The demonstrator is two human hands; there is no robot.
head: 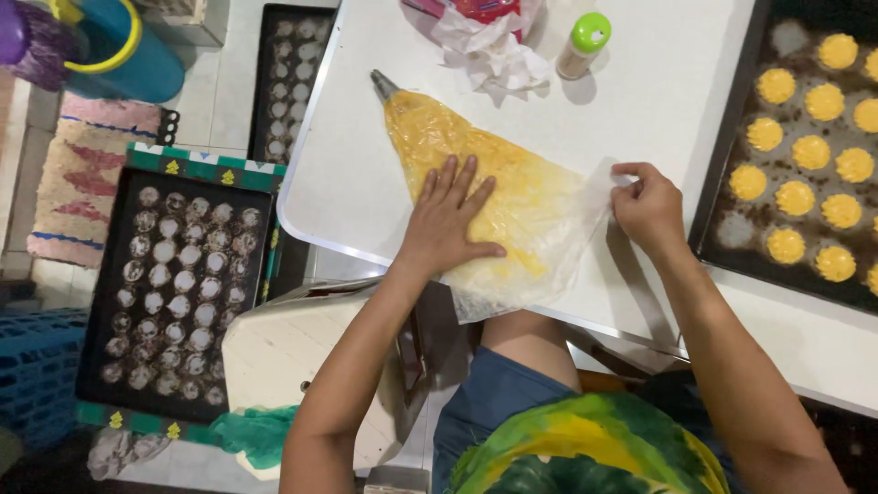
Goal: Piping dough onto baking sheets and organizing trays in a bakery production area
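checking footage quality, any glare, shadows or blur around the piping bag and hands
Head view: even, soft light; the clear plastic piping bag of yellow batter shows mild sheen, no harsh glare; left hand and right hand cast faint shadows on the white table; focus sharp.

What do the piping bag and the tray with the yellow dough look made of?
Piping bag: thin clear plastic film, crinkled and see-through, with a seemingly metal nozzle. Baking tray: probably dark metal, matte and stained, with a thin rigid rim.

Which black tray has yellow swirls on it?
The black tray on the table's right edge, beside the right hand. It carries piped yellow dough; the two floor trays show only pale round marks.
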